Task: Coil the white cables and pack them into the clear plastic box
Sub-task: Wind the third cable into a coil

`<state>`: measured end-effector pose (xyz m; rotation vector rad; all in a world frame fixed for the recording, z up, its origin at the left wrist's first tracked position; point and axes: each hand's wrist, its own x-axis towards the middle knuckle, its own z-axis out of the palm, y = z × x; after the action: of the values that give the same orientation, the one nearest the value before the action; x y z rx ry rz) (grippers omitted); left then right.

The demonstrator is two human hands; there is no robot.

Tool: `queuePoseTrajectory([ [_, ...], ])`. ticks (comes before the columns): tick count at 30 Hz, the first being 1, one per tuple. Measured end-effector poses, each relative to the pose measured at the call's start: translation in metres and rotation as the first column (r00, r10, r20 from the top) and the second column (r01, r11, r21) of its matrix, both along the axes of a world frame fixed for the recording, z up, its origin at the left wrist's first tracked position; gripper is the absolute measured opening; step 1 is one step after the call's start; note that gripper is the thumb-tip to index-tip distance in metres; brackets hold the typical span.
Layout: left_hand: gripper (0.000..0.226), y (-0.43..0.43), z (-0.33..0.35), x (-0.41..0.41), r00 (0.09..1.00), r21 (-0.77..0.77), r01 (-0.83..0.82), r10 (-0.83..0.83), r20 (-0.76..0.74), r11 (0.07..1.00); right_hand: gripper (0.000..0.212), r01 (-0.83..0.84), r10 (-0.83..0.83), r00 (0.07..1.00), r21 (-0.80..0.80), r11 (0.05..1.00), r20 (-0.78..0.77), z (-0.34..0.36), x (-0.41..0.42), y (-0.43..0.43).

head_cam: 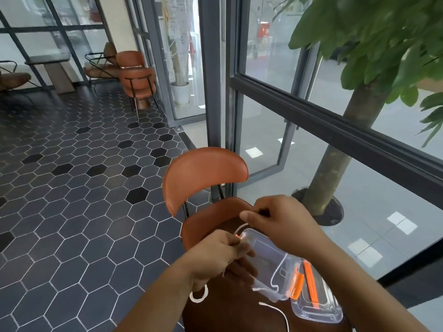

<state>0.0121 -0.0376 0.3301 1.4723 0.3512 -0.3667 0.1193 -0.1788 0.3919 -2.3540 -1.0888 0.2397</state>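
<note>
A clear plastic box (271, 262) with orange latches sits on a small dark round table (230, 312). Its clear lid (318, 307) lies to the right, an orange strip on it. My left hand (223, 257) is closed on a white cable; coiled loops (199, 294) hang below the wrist. My right hand (278, 221) pinches the same cable above the box's far edge, and the strand runs taut between both hands. A second white cable (275, 310) drapes over the box's near side and trails across the table toward me.
An orange-brown chair (203, 173) stands just beyond the table. A potted tree trunk (335, 168) rises at the right beside a glass wall. The floor at left is dark hexagon tile. More chairs (136, 75) stand far back.
</note>
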Motion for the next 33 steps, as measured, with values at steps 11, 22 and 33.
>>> queuePoseTrajectory([
  [11,0.033,-0.003,-0.004,-0.004,0.942,-0.683,-0.216,0.333,0.042,0.698,0.006,0.110,-0.100,0.993,0.220,0.969,-0.055,-0.059,-0.047,-0.015],
  [22,0.043,-0.006,0.006,0.004,0.863,-0.807,-0.304,0.505,-0.008,0.507,0.018,0.038,-0.082,0.987,0.298,0.954,0.138,-0.083,-0.071,-0.030],
  [33,0.085,-0.002,0.012,-0.009,0.937,-0.714,-0.097,0.305,0.170,0.693,0.019,-0.111,0.096,0.950,-0.034,0.993,-0.297,-0.103,0.014,-0.045],
])
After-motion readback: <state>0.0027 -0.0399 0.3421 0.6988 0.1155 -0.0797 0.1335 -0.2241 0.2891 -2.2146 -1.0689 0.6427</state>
